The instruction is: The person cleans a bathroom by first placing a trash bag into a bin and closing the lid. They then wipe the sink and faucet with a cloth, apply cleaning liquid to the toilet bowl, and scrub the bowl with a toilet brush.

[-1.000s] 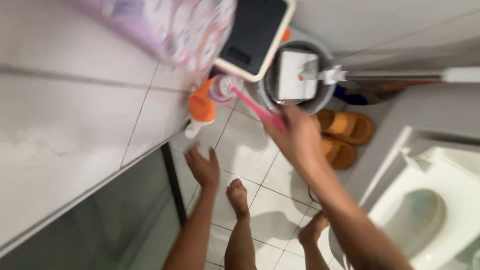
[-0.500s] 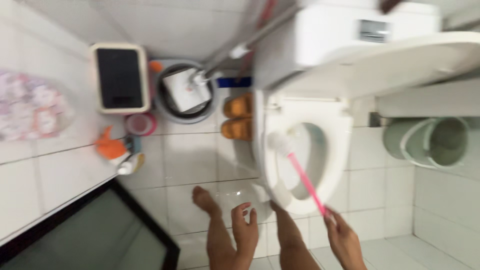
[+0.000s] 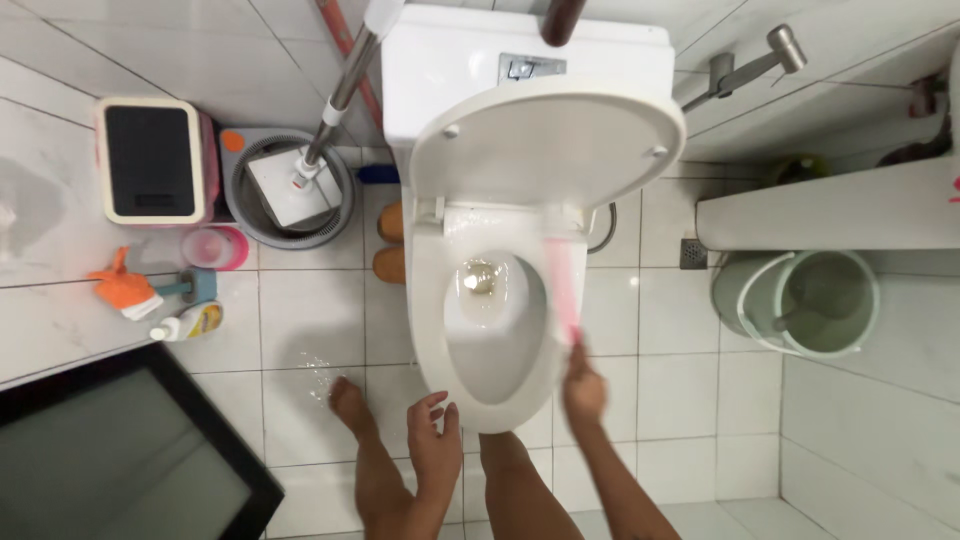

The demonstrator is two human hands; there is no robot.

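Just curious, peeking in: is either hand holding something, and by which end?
The right hand grips a pink toilet brush by its handle's lower end; its blurred head reaches over the toilet. The left hand holds nothing.

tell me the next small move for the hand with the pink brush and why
Probably sweep the pink brush down into the bowl, toward the water. The right hand grips its handle and the blurred head sits at the toilet rim's right side, lid up. The left hand hovers open near the front rim.
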